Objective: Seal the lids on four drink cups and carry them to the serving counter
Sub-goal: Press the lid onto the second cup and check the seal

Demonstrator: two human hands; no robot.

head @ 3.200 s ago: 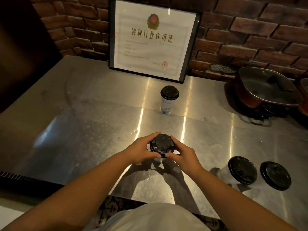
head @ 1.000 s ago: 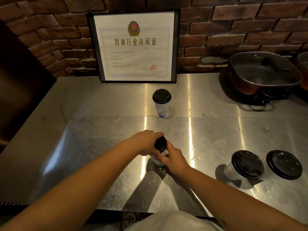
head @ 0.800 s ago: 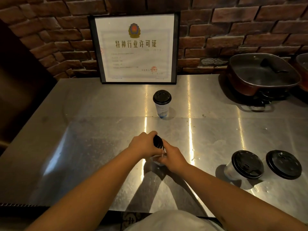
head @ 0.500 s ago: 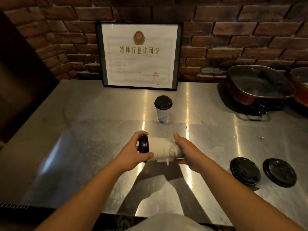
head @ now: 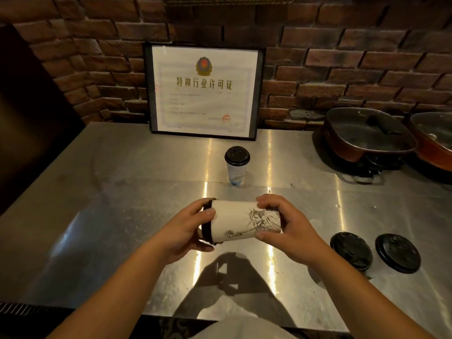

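Cup in hand (head: 241, 222) is now on its side, held clear above the steel counter (head: 122, 192); a second ago it stood upright under my palms with the lid facing up. The lid end now points left, the base right. Judgement: this is a check of the seal, tipping the cup to see whether the black lid (head: 207, 222) stays on and nothing leaks. No liquid shows at the rim or on the counter below, so the seal appears good, though the underside of the rim is hidden from me.

Grip: my left hand (head: 188, 231) is closed around the lid end, thumb across the near side, fingers curled over the far edge. My right hand (head: 283, 223) is clamped on the base end, fingertips on top, thumb beneath. Both hands are shut on the same cup; neither touches the counter.

Other cups: one lidded cup (head: 236, 165) stands upright further back, near the framed certificate (head: 204, 90). Two more lidded cups (head: 351, 249) (head: 397, 252) stand at the near right, just beside each other, seen from above so only the lids show. Whether those two are pressed fully home I cannot tell.

Status: none carried to the serving counter yet.
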